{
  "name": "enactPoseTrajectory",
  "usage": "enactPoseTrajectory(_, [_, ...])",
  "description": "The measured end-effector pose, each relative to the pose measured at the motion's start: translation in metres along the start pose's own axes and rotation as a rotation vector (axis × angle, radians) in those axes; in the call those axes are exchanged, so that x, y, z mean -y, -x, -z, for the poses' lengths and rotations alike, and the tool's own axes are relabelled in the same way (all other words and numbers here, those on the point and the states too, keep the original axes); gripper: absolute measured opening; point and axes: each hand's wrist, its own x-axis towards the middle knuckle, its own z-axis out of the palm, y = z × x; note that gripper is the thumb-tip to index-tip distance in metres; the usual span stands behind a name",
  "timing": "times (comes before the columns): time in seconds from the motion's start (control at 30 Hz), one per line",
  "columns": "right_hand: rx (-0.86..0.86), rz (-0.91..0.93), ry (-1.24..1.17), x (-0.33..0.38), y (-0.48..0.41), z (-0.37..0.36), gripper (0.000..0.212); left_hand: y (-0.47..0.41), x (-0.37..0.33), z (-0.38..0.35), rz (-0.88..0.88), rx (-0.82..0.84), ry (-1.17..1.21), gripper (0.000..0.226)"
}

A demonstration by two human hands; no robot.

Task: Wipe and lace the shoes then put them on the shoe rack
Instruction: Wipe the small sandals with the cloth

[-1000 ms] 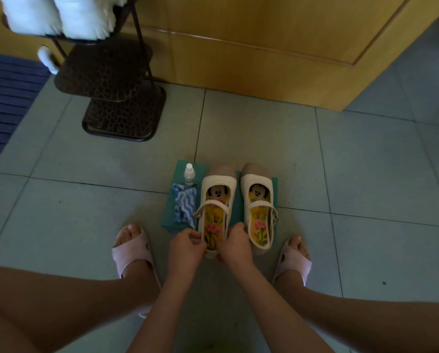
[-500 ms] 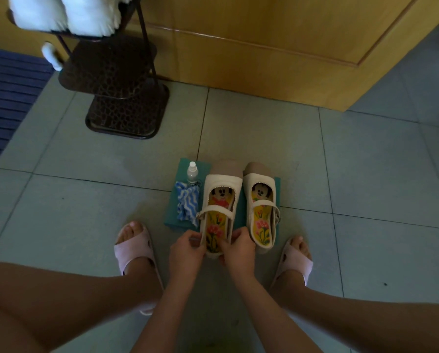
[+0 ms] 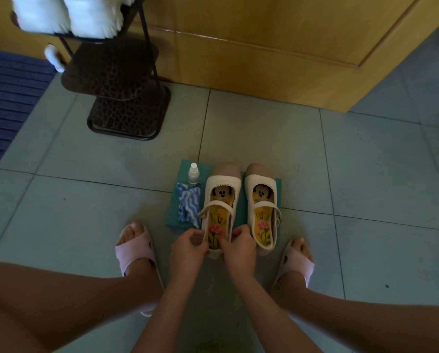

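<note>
Two cream strap shoes with cartoon insoles stand side by side on a teal mat (image 3: pixel 278 183). The left shoe (image 3: pixel 221 189) is tipped up at its heel, held from both sides. My left hand (image 3: pixel 187 249) grips the heel's left edge and my right hand (image 3: pixel 240 249) grips its right edge. The right shoe (image 3: pixel 261 207) lies flat, untouched. A blue-and-white striped cloth (image 3: pixel 189 205) and a small clear spray bottle (image 3: pixel 193 174) sit on the mat left of the shoes. The dark metal shoe rack (image 3: pixel 121 85) stands at the far left, with white shoes (image 3: pixel 70 14) on its top shelf.
A wooden door (image 3: pixel 264 47) runs along the far wall. A blue ribbed doormat (image 3: pixel 7 98) lies at the left edge. My feet in pink slippers (image 3: pixel 134 250) rest either side of the teal mat, knees spread wide over the grey tiled floor (image 3: pixel 366 174).
Both hands have closed round the left shoe's heel and raised it slightly off the mat. The camera has shifted a little; the right shoe, cloth and bottle stay put.
</note>
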Motion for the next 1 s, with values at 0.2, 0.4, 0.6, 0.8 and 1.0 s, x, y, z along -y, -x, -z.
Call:
enactPoseTrajectory(0.2, [0.025, -0.006, 0.012, 0.011, -0.001, 0.005, 0.02, -0.002, -0.005, 0.001, 0.016, 0.004, -0.019, 0.008])
enactPoseTrajectory(0.4, [0.064, 0.112, 0.042, 0.017, 0.025, 0.036, 0.018, 0.004, -0.027, 0.005, -0.015, -0.015, -0.103, 0.016])
enactPoseTrajectory(0.6, [-0.02, 0.186, -0.045, 0.015, 0.007, 0.101, 0.021, 0.025, -0.081, -0.007, -0.261, -0.022, -0.155, 0.017])
enactPoseTrajectory(0.8, [0.021, 0.335, 0.569, -0.008, -0.004, 0.116, 0.044, 0.029, -0.1, -0.037, -0.218, 0.216, -0.214, 0.022])
enactPoseTrajectory(1.0, [-0.063, 0.39, 0.395, -0.018, -0.004, 0.11, 0.019, 0.022, -0.098, -0.051, -0.154, 0.273, -0.29, 0.026])
